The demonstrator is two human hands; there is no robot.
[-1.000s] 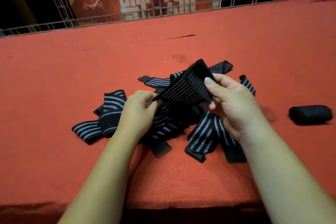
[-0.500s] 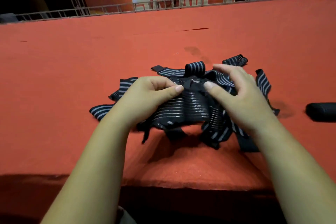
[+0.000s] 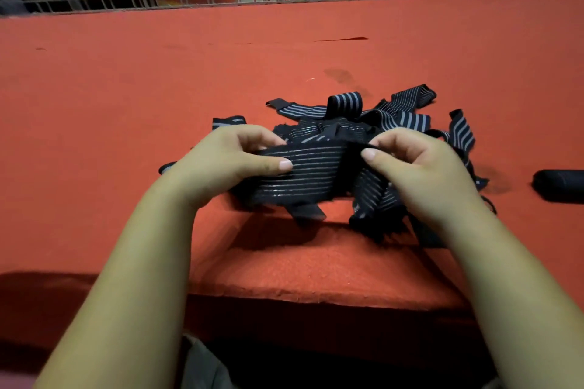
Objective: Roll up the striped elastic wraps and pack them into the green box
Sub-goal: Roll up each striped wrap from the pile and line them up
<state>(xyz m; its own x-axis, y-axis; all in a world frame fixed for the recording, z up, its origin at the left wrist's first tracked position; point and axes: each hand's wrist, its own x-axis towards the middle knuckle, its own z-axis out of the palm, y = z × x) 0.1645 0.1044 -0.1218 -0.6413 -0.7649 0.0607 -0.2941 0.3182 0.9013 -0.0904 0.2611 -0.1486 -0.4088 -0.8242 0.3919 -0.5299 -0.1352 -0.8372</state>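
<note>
Matt ribbed cloth wrap (image 3: 303, 174), felt table (image 3: 158, 73)

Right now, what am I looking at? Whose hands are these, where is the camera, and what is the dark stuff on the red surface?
No machine here: a person works bare-handed, and the one camera sits on their head, looking down. The left hand and right hand both pinch one striped wrap, held between them above the red table. Behind it lies a loose pile of wraps, not yet rolled. A rolled wrap rests at the far right.
</note>
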